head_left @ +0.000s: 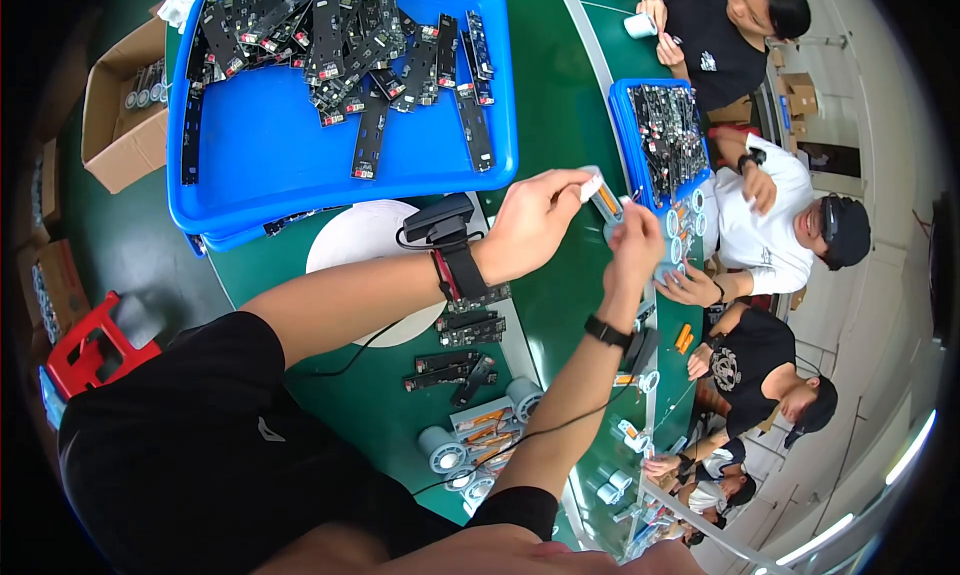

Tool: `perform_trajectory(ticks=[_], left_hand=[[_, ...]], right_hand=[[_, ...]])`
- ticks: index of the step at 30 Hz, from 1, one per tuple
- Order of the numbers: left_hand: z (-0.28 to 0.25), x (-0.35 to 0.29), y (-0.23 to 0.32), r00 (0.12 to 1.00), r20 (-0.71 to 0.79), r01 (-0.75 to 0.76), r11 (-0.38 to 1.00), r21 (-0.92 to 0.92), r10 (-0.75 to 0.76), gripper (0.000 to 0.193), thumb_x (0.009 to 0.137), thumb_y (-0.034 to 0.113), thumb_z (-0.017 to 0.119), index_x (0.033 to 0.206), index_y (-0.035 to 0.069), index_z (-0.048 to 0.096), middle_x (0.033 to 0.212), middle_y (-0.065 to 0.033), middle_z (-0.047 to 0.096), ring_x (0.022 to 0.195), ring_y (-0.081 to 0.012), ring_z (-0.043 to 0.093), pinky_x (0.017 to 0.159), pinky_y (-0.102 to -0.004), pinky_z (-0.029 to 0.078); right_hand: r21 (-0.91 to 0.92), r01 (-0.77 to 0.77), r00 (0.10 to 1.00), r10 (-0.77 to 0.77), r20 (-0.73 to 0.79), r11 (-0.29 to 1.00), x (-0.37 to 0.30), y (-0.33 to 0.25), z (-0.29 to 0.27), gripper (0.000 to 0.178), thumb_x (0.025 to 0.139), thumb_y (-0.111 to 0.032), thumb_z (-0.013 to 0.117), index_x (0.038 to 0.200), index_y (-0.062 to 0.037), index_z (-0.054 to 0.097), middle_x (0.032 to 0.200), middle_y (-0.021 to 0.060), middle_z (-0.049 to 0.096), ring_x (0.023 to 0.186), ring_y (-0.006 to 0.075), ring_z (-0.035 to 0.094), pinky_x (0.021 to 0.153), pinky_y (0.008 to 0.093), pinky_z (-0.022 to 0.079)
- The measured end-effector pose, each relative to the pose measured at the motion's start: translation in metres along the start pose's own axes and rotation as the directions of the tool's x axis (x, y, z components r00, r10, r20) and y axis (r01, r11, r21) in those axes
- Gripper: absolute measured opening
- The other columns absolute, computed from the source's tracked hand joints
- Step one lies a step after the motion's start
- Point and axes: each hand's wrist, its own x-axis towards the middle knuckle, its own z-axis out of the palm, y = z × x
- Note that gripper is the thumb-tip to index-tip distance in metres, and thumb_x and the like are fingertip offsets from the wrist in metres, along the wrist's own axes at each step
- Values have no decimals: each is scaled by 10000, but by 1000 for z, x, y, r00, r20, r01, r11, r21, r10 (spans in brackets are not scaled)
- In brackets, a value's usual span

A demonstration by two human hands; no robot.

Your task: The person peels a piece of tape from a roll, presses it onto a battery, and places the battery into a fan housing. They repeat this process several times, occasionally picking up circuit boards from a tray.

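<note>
Above the green table, my left hand is closed on the end of a light grey-blue plastic housing with an orange strip in it. Close beside it, my right hand is pinched at the housing's near side; whatever its fingertips hold is too small to name. A blue tray of black circuit boards lies beyond my left forearm. Between my forearms rest several more boards. Grey-blue round-headed housings with orange parts sit nearer my body.
A white round sheet lies partly under my left forearm. Another blue tray of boards stands across the table, where several co-workers sit. At left are a cardboard box and a red stool. A black cable crosses my right forearm.
</note>
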Motion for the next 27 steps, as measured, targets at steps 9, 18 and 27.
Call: perform_trajectory(ticks=[9,18,27], left_hand=[[-4,4,1,999,-22,28,984,-176,-33,278,1009,92,549,1243,-34,632,979,-111,701,783,-121,598,696,-293,505],[-6,6,0,998,37,53,977,-205,-47,293,1031,110,518,1277,-21,608,940,-58,648,784,-104,577,700,-270,490],[-5,10,-11,996,85,49,978,-203,-33,292,1043,127,496,1274,-13,608,1014,-61,664,853,-108,605,748,-268,516]], right_hand=[[-163,-356,933,360,-5,920,37,10,42,167,845,-161,757,927,-17,737,608,-40,518,462,52,406,403,209,250],[-653,4,991,-90,-98,757,48,30,66,351,799,-265,802,972,25,705,695,138,679,673,328,684,614,436,520],[-930,14,939,-325,-115,367,5,-23,56,442,850,-300,757,1154,-54,551,1011,156,724,911,394,705,775,512,530]])
